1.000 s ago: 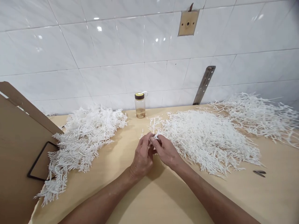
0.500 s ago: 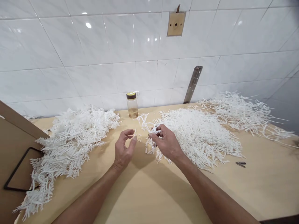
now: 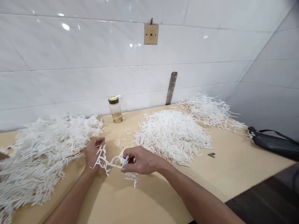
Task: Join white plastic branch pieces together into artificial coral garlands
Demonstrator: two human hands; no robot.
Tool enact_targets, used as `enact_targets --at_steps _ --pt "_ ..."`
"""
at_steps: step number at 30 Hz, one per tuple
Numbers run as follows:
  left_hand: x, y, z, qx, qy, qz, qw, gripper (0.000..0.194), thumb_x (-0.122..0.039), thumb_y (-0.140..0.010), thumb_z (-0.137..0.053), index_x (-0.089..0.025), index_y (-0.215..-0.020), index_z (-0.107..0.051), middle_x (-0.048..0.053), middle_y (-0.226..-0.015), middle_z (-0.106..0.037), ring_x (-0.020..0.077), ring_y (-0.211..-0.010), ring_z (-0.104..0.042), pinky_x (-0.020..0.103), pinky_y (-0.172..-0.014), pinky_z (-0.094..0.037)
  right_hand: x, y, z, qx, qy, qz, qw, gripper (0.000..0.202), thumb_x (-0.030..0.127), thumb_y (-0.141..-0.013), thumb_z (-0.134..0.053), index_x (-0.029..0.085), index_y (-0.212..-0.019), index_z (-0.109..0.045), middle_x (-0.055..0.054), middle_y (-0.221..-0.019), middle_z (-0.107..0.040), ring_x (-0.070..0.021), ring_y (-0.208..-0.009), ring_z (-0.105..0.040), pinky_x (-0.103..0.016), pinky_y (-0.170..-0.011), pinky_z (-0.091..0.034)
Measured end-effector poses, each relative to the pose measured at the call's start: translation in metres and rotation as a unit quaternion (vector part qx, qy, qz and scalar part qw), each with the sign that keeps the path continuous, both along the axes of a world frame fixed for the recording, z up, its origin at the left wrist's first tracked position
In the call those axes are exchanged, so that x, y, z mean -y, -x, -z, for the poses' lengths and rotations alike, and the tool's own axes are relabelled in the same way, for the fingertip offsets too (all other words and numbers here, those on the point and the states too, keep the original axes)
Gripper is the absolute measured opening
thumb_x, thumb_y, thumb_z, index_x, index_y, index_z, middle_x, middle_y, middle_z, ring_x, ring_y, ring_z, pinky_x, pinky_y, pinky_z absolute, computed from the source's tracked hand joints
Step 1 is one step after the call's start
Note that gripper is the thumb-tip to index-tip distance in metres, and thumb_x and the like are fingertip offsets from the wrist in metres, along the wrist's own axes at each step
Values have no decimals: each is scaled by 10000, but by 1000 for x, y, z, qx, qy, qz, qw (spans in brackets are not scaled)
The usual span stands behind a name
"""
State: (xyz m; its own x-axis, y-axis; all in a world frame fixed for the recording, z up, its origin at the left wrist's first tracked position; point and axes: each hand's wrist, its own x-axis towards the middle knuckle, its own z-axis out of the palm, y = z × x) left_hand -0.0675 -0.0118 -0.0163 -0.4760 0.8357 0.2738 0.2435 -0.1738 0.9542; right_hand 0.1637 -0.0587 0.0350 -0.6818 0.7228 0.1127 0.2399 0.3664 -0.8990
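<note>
My right hand (image 3: 141,160) is closed on a white branching strand (image 3: 102,160), which stretches left across the gap between my hands. My left hand (image 3: 92,152) is behind the strand's left end, beside the left pile, its fingers partly hidden; whether it holds anything is unclear. A large pile of white branched pieces (image 3: 46,155) lies to the left. A dense heap of short white pieces (image 3: 171,133) lies right of centre, beyond my right hand. Farther back on the right is a looser pile of long white strands (image 3: 207,110).
A bottle with a dark lid (image 3: 115,110) stands near the wall. A metal strip (image 3: 171,88) leans on the tiles. Small dark clippers (image 3: 211,155) lie on the table (image 3: 210,177). A black bag (image 3: 273,144) is at the right edge.
The view has turned right, showing the black bag. My right hand has brought the white strand over toward my left hand, which has moved closer to the left pile.
</note>
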Motion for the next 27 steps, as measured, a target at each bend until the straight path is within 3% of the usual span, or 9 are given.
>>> enact_targets --at_steps 2,5,7,9,11,14,18,21,27 --pt "-6 6 0 -12 38 -8 999 335 -368 -556 -694 -165 -822 -672 17 -713 -667 193 -672 -623 313 -631 -514 -10 -10 -4 -4 1 43 999 233 364 -752 -752 189 -782 -602 46 -657 -582 -86 -573 -492 -210 -519 -372" --pt "-11 8 -1 -89 79 -43 992 292 -343 -593 -649 -179 -832 -689 34 -782 -700 227 -746 -654 381 -760 -537 -31 -54 -20 -111 3 237 965 281 462 -790 -709 199 -823 -616 16 -668 -586 -98 -529 -489 -231 -471 -407" --pt "-10 5 -4 -122 92 -49 987 266 -344 -616 -627 -187 -822 -690 40 -810 -713 245 -794 -669 409 -832 -532 -45 -99 -34 -273 -39 383 882 363 528 -791 -693 214 -955 -612 -38 -818 -621 -137 -632 -573 -264 -514 -497" --pt "-6 1 -8 -139 99 -44 984 244 -342 -631 -611 -194 -810 -687 40 -825 -721 254 -822 -679 412 -858 -532 -55 -142 -43 -402 -35 421 812 489 594 -838 -612 211 -1139 -570 -122 -1053 -620 -212 -921 -648 -320 -670 -592" --pt "-3 -2 -12 -150 109 -41 982 229 -331 -640 -597 -197 -803 -686 39 -824 -725 257 -823 -683 412 -854 -535 -62 -167 -43 -456 27 439 774 502 589 -819 -638 201 -1128 -562 -157 -1130 -586 -240 -1028 -641 -319 -687 -616" --pt "-2 -2 -15 -161 117 -45 979 222 -318 -655 -583 -199 -808 -692 37 -821 -728 263 -816 -684 426 -848 -538 -66 -157 -29 -426 114 409 799 385 453 -745 -763 211 -996 -598 -136 -1166 -607 -193 -901 -642 -269 -576 -597" --pt "-4 -2 -10 -208 76 -50 974 198 -289 -679 -556 -198 -791 -691 45 -818 -730 257 -787 -680 420 -810 -548 -66 -96 -7 -388 146 352 839 315 341 -712 -796 192 -946 -647 -82 -996 -696 -108 -652 -573 -214 -460 -511" --pt "2 -6 -4 -287 -10 6 958 174 -214 -696 -510 -184 -775 -661 78 -793 -711 251 -739 -661 408 -735 -558 -54 -54 4 -349 172 288 875 298 323 -700 -792 173 -918 -656 -59 -851 -702 -106 -597 -546 -207 -411 -457" --pt "7 -4 4 -432 -96 -59 895 239 -77 -777 -508 -189 -928 -654 131 -1034 -658 282 -1081 -581 472 -965 -487 -27 -7 29 -146 93 202 964 326 407 -802 -703 164 -1006 -629 -51 -794 -689 -101 -502 -524 -264 -428 -492"
